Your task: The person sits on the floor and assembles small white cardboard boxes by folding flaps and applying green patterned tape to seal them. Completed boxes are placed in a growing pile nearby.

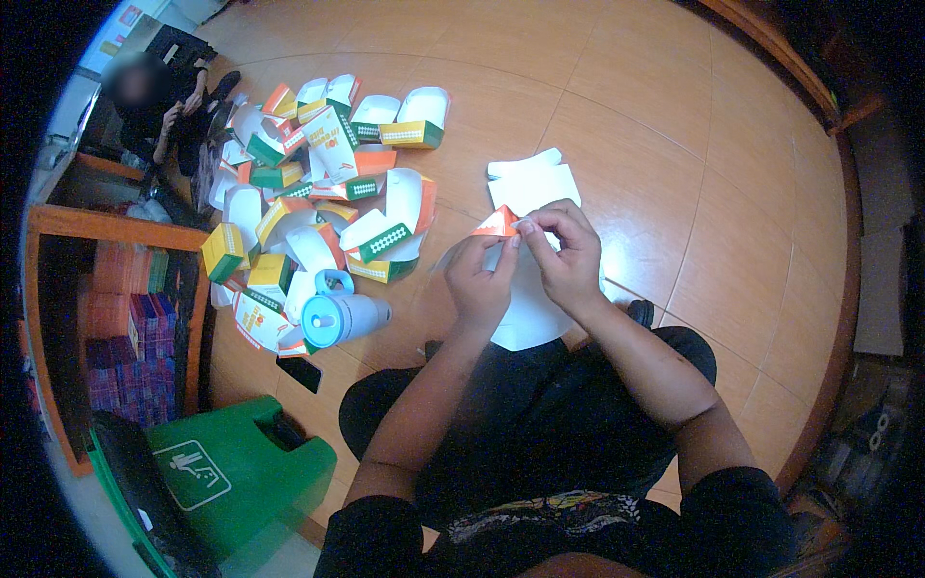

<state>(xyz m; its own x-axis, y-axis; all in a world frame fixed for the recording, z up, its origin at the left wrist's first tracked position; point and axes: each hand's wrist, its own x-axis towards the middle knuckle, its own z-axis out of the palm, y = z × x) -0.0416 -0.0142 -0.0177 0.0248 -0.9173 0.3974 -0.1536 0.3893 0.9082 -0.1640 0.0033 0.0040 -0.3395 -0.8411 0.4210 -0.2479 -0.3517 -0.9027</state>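
Note:
Both hands are at a partly folded paper food box with a white inside and an orange printed corner (496,223). My left hand (482,286) pinches the orange corner from the left, thumb up. From the right, my right hand (567,246) closes thumb and fingers on the same corner, where a small white tab shows between them. White card (533,310) spreads below the hands toward my lap. Beyond the fingers lies more flat white card (535,183); whether it belongs to the same piece is hidden by my hands.
Left of me, a pile of folded food boxes (337,144) covers the tiled floor (636,144). Beside it are a light blue tumbler (337,318), a phone (300,374) and a green bin (241,472). A wooden shelf (116,226) holds stacked packs. Another person (159,111) sits far left.

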